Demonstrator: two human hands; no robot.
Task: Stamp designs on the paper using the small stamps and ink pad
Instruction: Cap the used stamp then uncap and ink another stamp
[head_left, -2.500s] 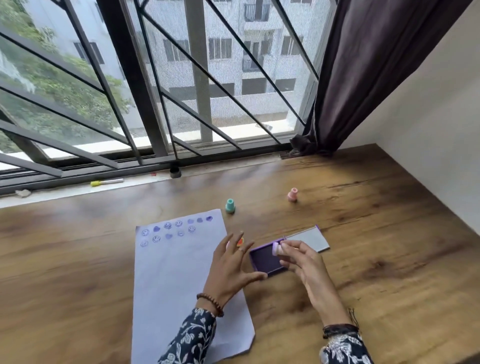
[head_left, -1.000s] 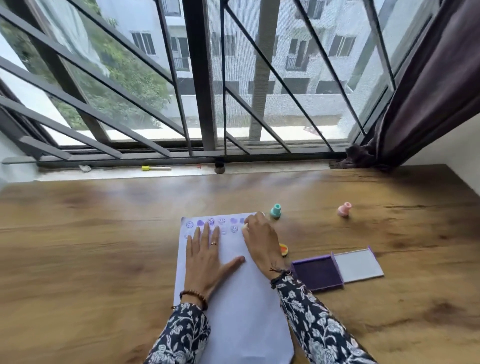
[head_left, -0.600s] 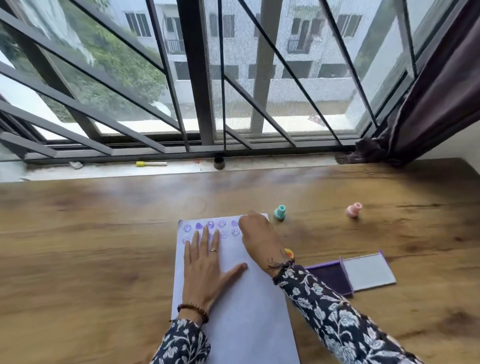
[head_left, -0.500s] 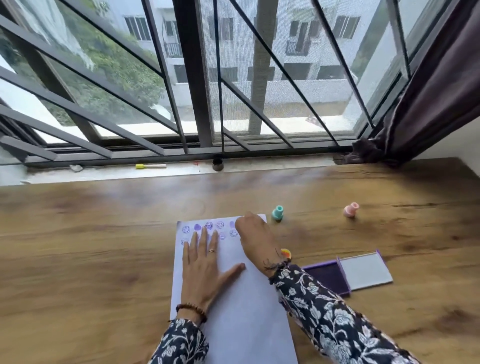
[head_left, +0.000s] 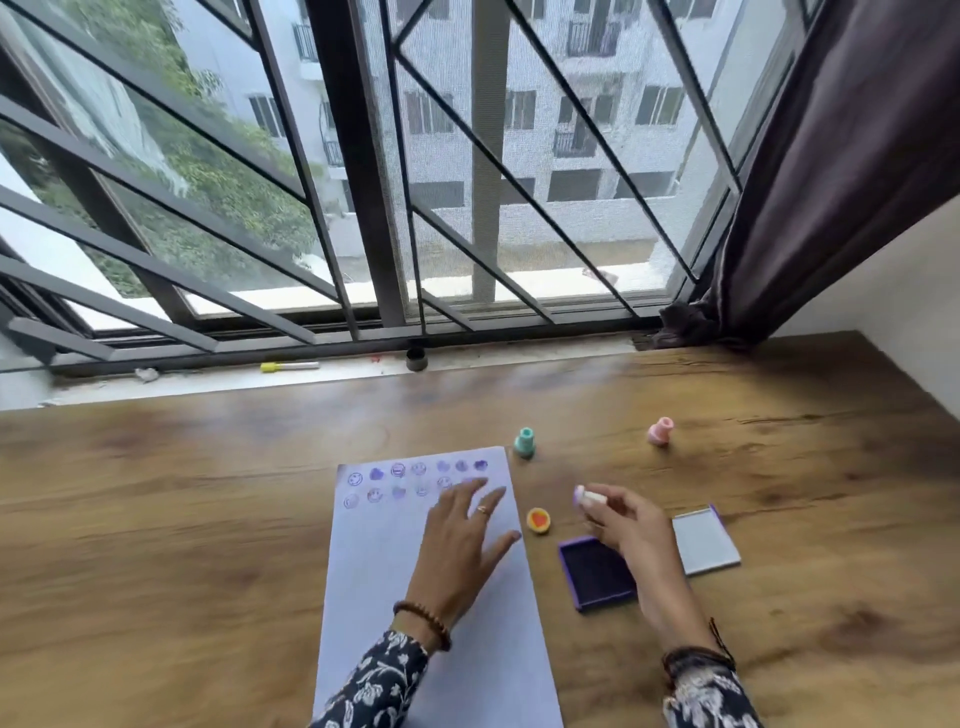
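With your right hand (head_left: 621, 525) pinched on the small stamp (head_left: 587, 495) above the open ink pad (head_left: 597, 571), press it squarely down while your splayed left hand (head_left: 462, 540) steadies the paper (head_left: 415, 597).

A wooden table (head_left: 156, 545) runs right up to the window sill (head_left: 208, 379). On the sill lies a yellow marker (head_left: 289, 367), and further right a small dark round cap (head_left: 416, 359) stands by the frame. Slanted metal window bars (head_left: 363, 208) cross the glass, with an apartment block (head_left: 571, 130) and green trees (head_left: 218, 171) outside. A dark curtain (head_left: 831, 156) hangs bunched in the right corner against the white wall (head_left: 914, 291)
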